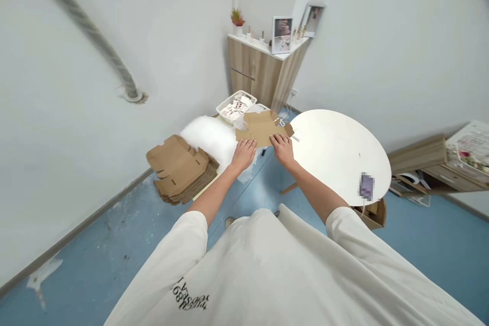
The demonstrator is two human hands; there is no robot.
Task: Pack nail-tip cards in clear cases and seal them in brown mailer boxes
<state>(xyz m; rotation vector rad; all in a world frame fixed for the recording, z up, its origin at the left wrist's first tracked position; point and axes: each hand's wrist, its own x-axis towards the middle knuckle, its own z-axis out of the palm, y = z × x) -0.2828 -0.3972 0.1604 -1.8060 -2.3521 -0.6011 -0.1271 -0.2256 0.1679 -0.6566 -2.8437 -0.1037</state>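
A flat, unfolded cardboard box [263,126] is held up in front of me, its flaps and slots spread out. My left hand [244,153] grips its near left edge, fingers on top and the thumb hidden beneath. At the near right edge, my right hand [282,147] grips the same cardboard in a like manner. To the left lies a stack of flat cardboard boxes [178,165], apart from both hands. Behind my left hand sits a white bundle [208,137] that looks like soft wrapping.
A round white table [332,147] stands close on the right, with a blurred purple item [366,186] on it. Beyond the cardboard is a white plastic basket [237,104] of small goods. A wooden cabinet [263,69] fills the corner. An open carton [376,216] is under the table.
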